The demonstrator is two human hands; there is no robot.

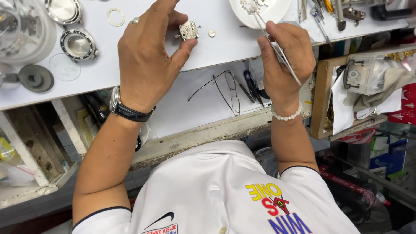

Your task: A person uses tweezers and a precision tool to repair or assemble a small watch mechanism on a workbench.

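Observation:
My left hand rests on the white bench top, its thumb and fingers pinching a small square metal watch movement. A wristwatch with a dark strap sits on that wrist. My right hand grips thin metal tweezers, whose tips reach up into a round white dish holding tiny parts. A bead bracelet circles the right wrist. A tiny round metal part lies on the bench just right of the movement.
A watch case with a dark bezel, a case back, a thin ring and a grey disc lie at left. Hand tools crowd the far right. Eyeglasses rest on a lower shelf. Cluttered drawers flank both sides.

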